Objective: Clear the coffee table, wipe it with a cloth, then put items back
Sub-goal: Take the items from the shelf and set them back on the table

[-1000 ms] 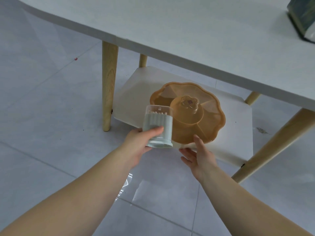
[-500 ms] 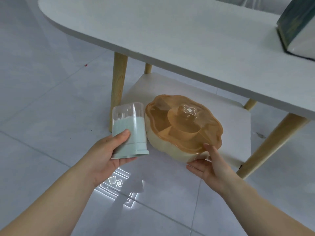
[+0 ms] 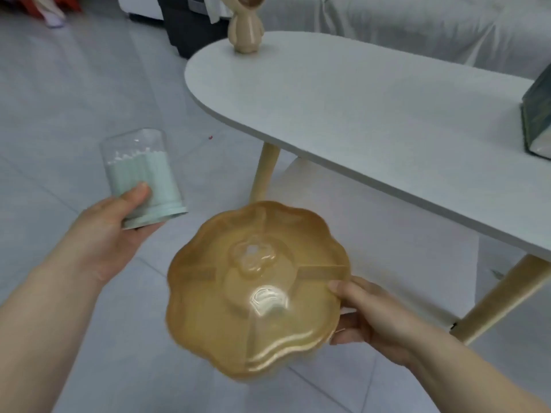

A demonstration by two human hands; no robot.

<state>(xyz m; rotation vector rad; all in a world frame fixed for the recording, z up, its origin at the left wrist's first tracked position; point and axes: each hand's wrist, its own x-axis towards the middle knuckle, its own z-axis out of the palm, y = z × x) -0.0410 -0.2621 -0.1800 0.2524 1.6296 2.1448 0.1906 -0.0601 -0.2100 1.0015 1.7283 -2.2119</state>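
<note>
Head view: snack tray (amber lid) pinched by right-hand fingers.

Snack tray: translucent amber-brown lid, scalloped like a flower, with a flower-shaped knob at the centre and a white glare at 5 o'clock of the knob; a cream base is glimpsed below the rim.
Swab holder: clear dome above, pale mint ribbed body and base; white tips are seen inside.
Coffee table: plain matte white top, pale wooden legs, a white lower shelf.
Figurine: beige, at 12 o'clock on the table.
Box: dark green, streaked, with a white lower edge, at 3 o'clock.
Floor: light grey tiles, thin darker joints.
</note>
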